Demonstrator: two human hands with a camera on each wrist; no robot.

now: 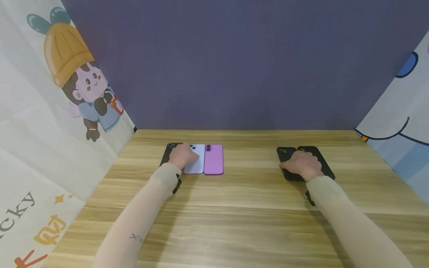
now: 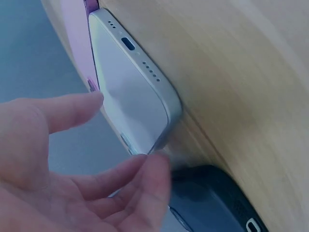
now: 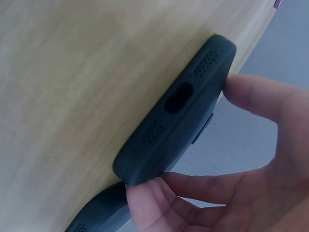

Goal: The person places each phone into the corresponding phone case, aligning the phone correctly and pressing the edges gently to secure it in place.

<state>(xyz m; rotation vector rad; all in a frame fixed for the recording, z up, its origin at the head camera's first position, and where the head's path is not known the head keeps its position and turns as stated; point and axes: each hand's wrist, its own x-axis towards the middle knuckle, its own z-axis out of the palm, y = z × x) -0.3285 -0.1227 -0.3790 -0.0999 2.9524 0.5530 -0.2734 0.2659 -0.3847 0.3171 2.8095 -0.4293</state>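
Nearest: bare worktop (image 1: 234, 216), crossed by two forearms, a dark strap worn at each wrist. Beyond, both hands are set over phones laid backs up.

Left hand (image 1: 182, 155): white phone (image 1: 197, 164) pinched by its sides, thumb at the right edge, bent fingers at the left. Pink phone (image 1: 213, 159) lies just beside it to the right; a black phone (image 1: 166, 153) to the left is partly covered by the hand.

Right hand (image 1: 303, 163): inner dark phone (image 1: 287, 153) pinched likewise, thumb on its left edge, fingertips on its right, close against outer dark phone (image 1: 326, 168). Whether either held phone is raised cannot be told.

Step in hand judged to be a two-handed grasp or placing. For the next move, even control of both is judged to be needed, with neighbours left undisturbed.

Farthest: worktop backed by a dark panel (image 1: 248, 63), flanked by printed cloths.
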